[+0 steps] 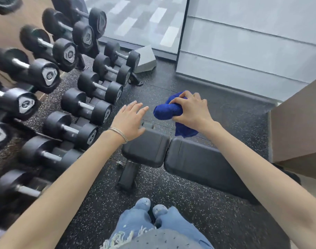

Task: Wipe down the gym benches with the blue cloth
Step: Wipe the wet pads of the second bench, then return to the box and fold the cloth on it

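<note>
Right hand [190, 109] clenches the bunched blue cloth [168, 110] above the bench [189, 157], which lies at six o'clock, long axis ten-to-four; left hand [130, 119] hangs open-fingered.

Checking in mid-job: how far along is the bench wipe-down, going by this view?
Done: the blue cloth is picked up, bunched in the right hand. In hand: it is held in the air above the far edge of the black bench, apparently not touching the pads; the left hand hovers open beside it. Left: wiping itself. The pads show no wet streaks, so I cannot tell whether any of this bench has been wiped.
</note>
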The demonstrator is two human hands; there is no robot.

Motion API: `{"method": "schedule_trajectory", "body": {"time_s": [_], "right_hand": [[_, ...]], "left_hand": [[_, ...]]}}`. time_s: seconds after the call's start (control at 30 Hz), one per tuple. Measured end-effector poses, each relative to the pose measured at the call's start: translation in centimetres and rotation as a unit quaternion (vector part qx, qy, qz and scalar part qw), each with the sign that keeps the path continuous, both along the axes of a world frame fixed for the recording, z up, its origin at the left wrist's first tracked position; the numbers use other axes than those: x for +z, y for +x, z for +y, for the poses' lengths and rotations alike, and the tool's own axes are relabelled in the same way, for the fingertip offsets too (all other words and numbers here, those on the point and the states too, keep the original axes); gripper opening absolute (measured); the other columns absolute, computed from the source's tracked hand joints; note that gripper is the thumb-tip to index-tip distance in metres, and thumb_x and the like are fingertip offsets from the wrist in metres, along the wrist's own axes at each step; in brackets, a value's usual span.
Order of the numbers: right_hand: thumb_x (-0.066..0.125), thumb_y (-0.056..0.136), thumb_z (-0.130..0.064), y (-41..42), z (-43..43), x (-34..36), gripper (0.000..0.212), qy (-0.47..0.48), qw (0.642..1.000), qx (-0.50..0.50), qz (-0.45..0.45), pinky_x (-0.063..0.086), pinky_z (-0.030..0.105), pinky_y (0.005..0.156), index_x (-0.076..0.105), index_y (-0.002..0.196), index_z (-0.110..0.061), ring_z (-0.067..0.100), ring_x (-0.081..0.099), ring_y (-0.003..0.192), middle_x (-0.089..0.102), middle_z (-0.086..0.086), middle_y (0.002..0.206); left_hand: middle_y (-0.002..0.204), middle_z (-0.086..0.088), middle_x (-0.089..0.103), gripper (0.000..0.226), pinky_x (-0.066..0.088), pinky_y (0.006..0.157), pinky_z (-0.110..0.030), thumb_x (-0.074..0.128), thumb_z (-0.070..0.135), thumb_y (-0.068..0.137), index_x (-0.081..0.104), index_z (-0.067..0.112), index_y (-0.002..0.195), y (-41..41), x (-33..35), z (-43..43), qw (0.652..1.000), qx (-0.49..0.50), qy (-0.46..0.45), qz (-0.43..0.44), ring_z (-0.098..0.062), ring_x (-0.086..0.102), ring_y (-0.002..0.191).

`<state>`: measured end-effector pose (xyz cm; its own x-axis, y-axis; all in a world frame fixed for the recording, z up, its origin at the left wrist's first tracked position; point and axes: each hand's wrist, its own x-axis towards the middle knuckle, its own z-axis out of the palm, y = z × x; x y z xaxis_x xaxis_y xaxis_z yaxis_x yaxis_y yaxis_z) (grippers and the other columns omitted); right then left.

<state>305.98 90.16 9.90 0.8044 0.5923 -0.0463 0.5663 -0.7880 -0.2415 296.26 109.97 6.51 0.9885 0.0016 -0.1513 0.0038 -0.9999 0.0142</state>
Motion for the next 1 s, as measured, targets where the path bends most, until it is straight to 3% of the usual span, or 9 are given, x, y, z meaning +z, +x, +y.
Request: {"method": "schedule_trajectory", "body": {"time_s": [0.5, 1.0], "right_hand": [[0.066, 0.074, -0.04, -4.4, 6.1, -1.8, 0.04, -0.009, 0.971, 0.239, 0.006, 0.027, 0.037, 0.076, 0.06, 0.113, -0.035, 0.029, 0.041, 0.104, 0.049, 0.001, 0.114], [0.07, 0.072, -0.039, -24.1, 17.1, -2.9, 0.05, -0.027, 0.854, 0.52, 0.006, 0.037, 0.043, 0.087, 0.057, 0.121, -0.036, 0.029, 0.04, 0.111, 0.047, 0.0, 0.124]], "left_hand": [[0.154, -0.008, 0.025, 0.077, 0.017, 0.117, -0.039, 0.059, 0.039, 0.086, 0.022, 0.015, 0.149, -12.8, -0.7, -0.9, 0.973, 0.229, -0.031, 0.011, -0.024, 0.017, 0.144], [0.155, -0.006, 0.024, 0.076, 0.017, 0.118, -0.039, 0.057, 0.041, 0.086, 0.02, 0.017, 0.148, -36.2, -1.3, -2.0, 0.865, 0.5, -0.018, 0.013, -0.022, 0.017, 0.144]]}}
